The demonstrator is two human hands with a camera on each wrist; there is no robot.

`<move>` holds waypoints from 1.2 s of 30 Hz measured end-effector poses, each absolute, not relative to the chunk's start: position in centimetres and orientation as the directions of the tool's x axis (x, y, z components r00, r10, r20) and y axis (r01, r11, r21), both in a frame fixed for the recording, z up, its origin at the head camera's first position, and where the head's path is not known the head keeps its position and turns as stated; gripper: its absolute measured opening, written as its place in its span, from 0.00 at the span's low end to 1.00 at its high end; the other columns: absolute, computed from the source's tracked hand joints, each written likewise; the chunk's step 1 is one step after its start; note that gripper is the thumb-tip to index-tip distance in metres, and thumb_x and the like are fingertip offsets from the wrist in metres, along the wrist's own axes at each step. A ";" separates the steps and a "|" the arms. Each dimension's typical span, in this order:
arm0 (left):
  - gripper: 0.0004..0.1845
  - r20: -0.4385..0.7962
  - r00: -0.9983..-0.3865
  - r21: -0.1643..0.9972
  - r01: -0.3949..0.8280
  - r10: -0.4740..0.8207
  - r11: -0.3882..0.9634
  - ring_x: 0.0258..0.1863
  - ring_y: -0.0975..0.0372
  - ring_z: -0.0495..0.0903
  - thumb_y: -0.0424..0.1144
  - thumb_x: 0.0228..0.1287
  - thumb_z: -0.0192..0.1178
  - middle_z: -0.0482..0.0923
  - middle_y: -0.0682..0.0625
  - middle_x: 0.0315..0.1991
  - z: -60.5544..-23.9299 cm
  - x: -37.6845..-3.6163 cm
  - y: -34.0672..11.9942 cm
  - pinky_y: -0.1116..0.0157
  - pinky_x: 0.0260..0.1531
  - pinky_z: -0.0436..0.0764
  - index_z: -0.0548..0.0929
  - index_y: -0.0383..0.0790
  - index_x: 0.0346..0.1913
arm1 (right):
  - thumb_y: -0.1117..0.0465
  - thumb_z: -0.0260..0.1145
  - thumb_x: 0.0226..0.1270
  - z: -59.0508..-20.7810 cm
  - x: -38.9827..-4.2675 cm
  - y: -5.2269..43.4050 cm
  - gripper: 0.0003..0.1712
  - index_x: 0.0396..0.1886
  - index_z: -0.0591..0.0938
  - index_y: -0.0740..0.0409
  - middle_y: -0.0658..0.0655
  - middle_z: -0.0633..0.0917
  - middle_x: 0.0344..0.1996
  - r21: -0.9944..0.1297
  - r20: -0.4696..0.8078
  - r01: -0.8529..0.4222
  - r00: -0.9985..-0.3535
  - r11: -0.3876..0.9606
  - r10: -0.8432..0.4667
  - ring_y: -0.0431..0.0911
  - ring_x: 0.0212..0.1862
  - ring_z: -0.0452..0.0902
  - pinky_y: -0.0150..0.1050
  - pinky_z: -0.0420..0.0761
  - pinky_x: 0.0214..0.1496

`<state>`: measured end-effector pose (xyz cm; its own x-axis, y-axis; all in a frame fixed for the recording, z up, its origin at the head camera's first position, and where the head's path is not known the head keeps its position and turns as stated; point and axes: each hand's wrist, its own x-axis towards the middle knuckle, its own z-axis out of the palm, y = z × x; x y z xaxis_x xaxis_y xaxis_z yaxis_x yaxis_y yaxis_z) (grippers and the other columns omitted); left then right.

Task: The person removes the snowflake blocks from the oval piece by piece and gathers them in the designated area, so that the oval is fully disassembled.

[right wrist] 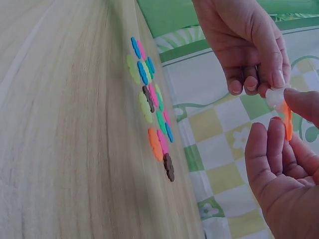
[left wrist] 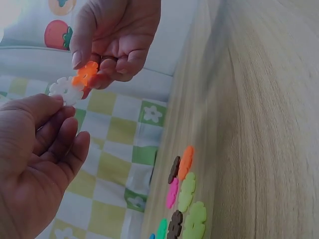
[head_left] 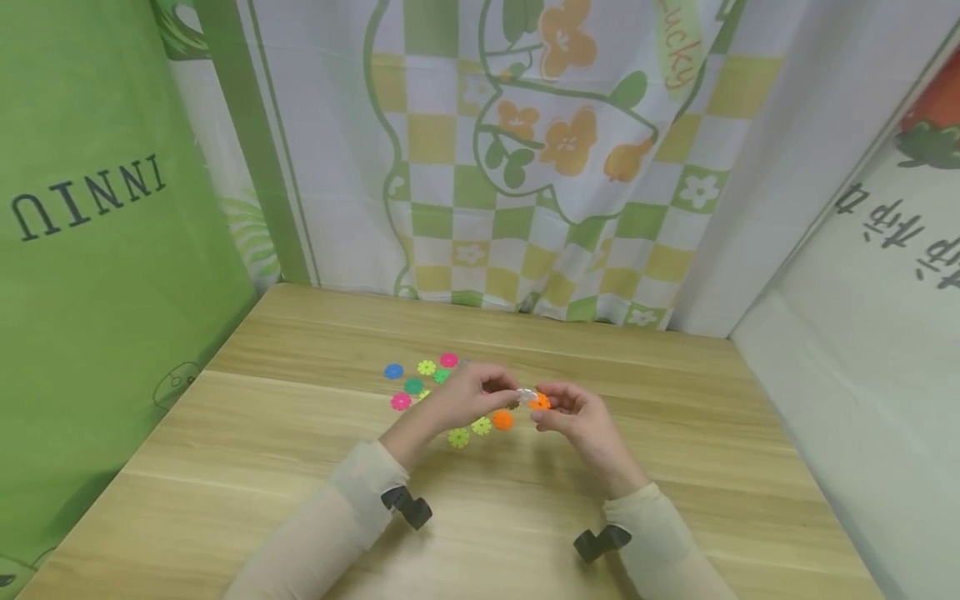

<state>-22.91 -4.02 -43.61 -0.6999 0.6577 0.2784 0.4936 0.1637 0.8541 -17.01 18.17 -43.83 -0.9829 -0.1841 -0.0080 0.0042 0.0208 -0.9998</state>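
My left hand (head_left: 474, 395) pinches a white flower-shaped plastic disc (left wrist: 66, 91) between thumb and forefinger. An orange disc (left wrist: 85, 73) of the same notched kind is pinched by my right hand (head_left: 583, 419). The two discs meet edge to edge above the table, at an angle to each other; the left wrist view shows them overlapping at their rims. How deep one sits in the other I cannot tell. In the right wrist view the orange disc (right wrist: 287, 122) appears nearly edge-on, with the white one partly behind the fingers.
On the wooden table (head_left: 300, 450) below and left of my hands lie several loose discs, among them a blue one (head_left: 393, 372), a pink one (head_left: 401, 402), a yellow-green one (head_left: 458, 437) and an orange one (head_left: 502, 420). A patterned curtain (head_left: 525, 250) hangs at the back.
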 end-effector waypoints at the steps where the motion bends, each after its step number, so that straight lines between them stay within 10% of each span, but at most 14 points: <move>1: 0.07 0.282 -0.700 0.853 0.496 0.657 0.163 0.34 0.61 0.84 0.38 0.70 0.61 0.85 0.50 0.34 -43.6 -22.9 -4.1 0.65 0.36 0.84 0.84 0.37 0.40 | 0.70 0.72 0.59 -43.8 -17.0 18.2 0.27 0.57 0.75 0.72 0.64 0.81 0.43 -1.000 -0.004 0.000 -0.983 0.020 -0.186 0.49 0.41 0.81 0.41 0.84 0.44; 18: 0.06 0.323 -0.644 0.784 0.592 0.694 0.185 0.35 0.67 0.81 0.40 0.69 0.62 0.85 0.52 0.37 -43.2 -22.3 -3.5 0.60 0.40 0.82 0.85 0.42 0.43 | 0.68 0.72 0.60 -43.7 -16.7 18.1 0.26 0.57 0.76 0.71 0.62 0.84 0.38 -0.999 0.023 -0.029 -0.974 0.024 -0.226 0.59 0.43 0.81 0.45 0.84 0.43; 36: 0.02 0.460 -0.622 0.674 0.709 0.633 0.206 0.21 0.64 0.73 0.31 0.63 0.63 0.80 0.57 0.27 -43.0 -21.8 -3.0 0.73 0.19 0.71 0.84 0.39 0.36 | 0.67 0.73 0.60 -43.3 -16.6 18.1 0.27 0.57 0.76 0.73 0.61 0.84 0.37 -1.000 0.012 -0.014 -0.983 0.009 -0.185 0.55 0.39 0.82 0.41 0.84 0.41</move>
<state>-21.76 -3.03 -43.00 -0.6221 0.6333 0.4604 0.7090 0.2063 0.6743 -16.58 18.06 -43.34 -0.9826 -0.1851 0.0121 -0.0140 0.0090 -0.9999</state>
